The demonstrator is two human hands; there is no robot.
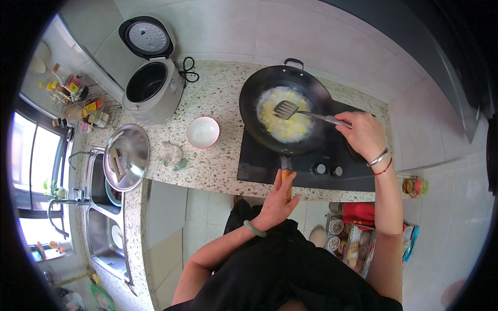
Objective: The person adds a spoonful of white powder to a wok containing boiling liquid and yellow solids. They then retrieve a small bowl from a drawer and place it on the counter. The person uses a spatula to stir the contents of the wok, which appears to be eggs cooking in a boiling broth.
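Note:
A black wok (252,124) with a wooden handle stands on the black cooktop (259,168). In it, yellow pieces (286,133) lie in a whitish, bubbling liquid. My right hand (364,135) is closed round the grey handle of a slotted spatula (286,109). The spatula's dark head is over the middle of the food; whether it touches the liquid is hard to make out. My left hand (273,206) grips the wok's wooden handle near the counter's front edge, fingers on either side of it.
Left of the cooktop are a white red-rimmed bowl (203,132) and a crumpled cloth-like item (170,154). An open rice cooker (163,96) stands at the back left. A metal lid (136,171) overlaps the sink (105,230). Stored goods (358,243) sit low on the right.

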